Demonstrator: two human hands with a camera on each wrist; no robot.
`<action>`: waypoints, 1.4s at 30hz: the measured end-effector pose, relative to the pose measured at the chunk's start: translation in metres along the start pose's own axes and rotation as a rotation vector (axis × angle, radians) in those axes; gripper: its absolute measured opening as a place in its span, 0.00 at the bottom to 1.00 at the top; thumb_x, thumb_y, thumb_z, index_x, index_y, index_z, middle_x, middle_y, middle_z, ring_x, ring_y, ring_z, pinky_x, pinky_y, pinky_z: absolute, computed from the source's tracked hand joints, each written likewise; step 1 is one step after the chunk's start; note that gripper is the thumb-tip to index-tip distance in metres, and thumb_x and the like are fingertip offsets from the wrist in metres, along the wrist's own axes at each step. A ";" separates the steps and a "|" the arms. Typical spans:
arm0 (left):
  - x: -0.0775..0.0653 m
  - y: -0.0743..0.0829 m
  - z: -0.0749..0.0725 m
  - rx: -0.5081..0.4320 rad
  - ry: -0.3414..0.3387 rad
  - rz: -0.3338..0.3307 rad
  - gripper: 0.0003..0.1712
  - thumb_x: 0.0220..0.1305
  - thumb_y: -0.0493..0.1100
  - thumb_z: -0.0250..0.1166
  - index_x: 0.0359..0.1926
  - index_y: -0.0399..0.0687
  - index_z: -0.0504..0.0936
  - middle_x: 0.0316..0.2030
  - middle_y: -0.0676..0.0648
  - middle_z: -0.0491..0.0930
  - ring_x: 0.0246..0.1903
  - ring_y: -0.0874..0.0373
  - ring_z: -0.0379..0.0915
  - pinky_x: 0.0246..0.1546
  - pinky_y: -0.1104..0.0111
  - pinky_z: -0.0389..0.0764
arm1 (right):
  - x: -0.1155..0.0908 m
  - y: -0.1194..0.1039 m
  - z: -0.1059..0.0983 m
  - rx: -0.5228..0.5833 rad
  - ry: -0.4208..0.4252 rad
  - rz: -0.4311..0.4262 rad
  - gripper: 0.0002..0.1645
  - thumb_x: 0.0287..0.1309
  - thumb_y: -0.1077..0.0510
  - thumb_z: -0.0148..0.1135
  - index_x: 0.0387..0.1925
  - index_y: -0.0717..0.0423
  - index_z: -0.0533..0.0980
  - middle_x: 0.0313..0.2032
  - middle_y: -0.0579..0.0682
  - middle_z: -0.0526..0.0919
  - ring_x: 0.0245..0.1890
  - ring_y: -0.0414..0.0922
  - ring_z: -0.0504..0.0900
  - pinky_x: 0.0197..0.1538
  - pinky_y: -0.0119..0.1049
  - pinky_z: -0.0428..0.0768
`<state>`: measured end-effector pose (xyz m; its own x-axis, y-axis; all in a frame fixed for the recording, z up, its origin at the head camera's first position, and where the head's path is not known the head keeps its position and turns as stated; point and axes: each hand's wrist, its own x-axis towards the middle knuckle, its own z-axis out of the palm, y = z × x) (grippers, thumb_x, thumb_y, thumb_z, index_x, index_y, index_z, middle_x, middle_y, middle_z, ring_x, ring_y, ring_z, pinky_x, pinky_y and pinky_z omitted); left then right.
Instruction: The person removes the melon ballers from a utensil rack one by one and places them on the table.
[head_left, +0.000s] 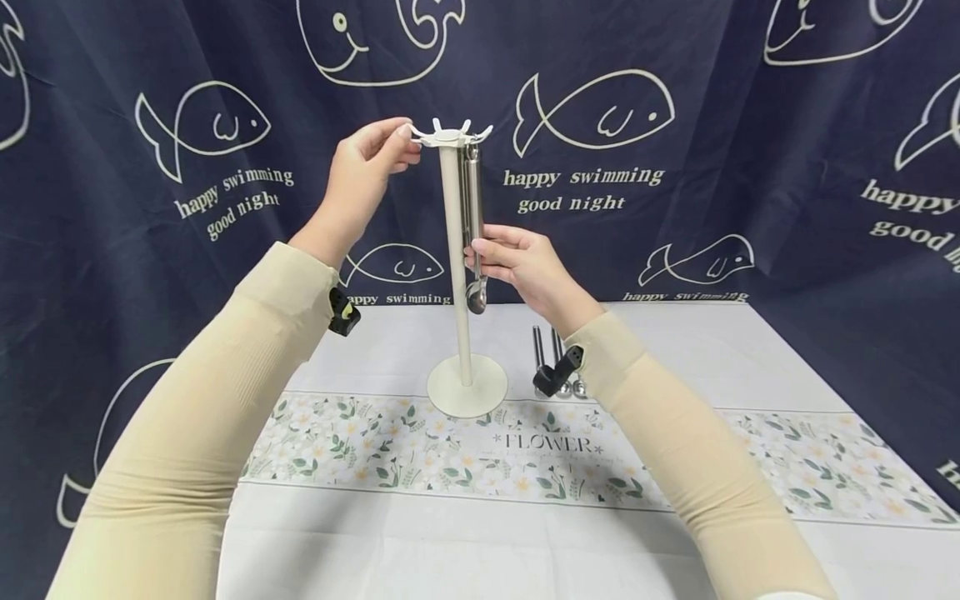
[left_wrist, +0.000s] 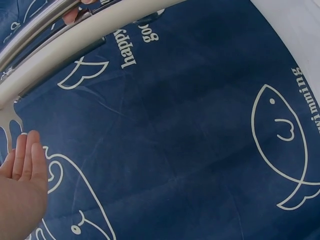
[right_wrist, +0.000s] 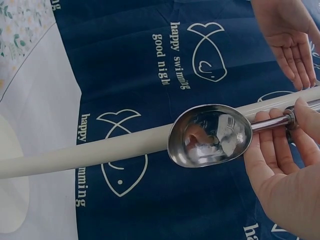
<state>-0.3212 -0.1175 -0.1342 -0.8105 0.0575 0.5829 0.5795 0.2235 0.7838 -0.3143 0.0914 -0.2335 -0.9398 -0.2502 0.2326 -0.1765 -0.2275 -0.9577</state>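
Observation:
A cream utensil rack (head_left: 454,250) stands upright on its round base, with curved hooks round its top. At the top left, my left hand (head_left: 367,171) pinches the tip of one hook between thumb and fingers. On the right side of the pole hangs a steel ice cream scoop (right_wrist: 210,137), its handle end up at a hook. My right hand (head_left: 534,268) holds the lower part of that handle, just above the oval bowl. Another metal handle shows close beside the pole in the left wrist view, partly hidden.
Several metal utensils (head_left: 538,346) lie on the white table behind my right wrist, partly covered by it. A floral strip (head_left: 360,442) crosses the tablecloth. Behind the table hangs a dark blue curtain (head_left: 465,50) with fish drawings.

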 end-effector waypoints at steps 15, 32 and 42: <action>0.001 0.004 0.000 0.029 0.111 0.058 0.16 0.65 0.43 0.65 0.51 0.42 0.83 0.39 0.47 0.86 0.39 0.64 0.81 0.53 0.72 0.78 | 0.000 -0.001 -0.001 0.032 0.001 0.011 0.21 0.63 0.67 0.60 0.57 0.67 0.73 0.33 0.47 0.87 0.37 0.42 0.87 0.58 0.43 0.79; -0.011 0.018 0.007 0.144 0.208 0.090 0.26 0.48 0.51 0.77 0.44 0.41 0.83 0.30 0.58 0.81 0.36 0.66 0.80 0.40 0.77 0.78 | -0.001 -0.001 -0.002 0.004 0.027 -0.003 0.20 0.61 0.67 0.62 0.56 0.66 0.75 0.32 0.47 0.87 0.37 0.42 0.87 0.56 0.43 0.80; -0.010 0.013 0.006 0.090 0.216 0.048 0.24 0.50 0.47 0.77 0.45 0.38 0.83 0.30 0.57 0.82 0.34 0.65 0.79 0.39 0.78 0.78 | -0.006 -0.007 -0.002 -0.031 0.041 0.003 0.22 0.60 0.67 0.63 0.57 0.65 0.75 0.33 0.45 0.87 0.37 0.40 0.87 0.57 0.44 0.79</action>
<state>-0.3065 -0.1096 -0.1310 -0.7395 -0.1373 0.6590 0.5993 0.3115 0.7374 -0.3081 0.0960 -0.2285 -0.9514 -0.2124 0.2230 -0.1818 -0.1969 -0.9634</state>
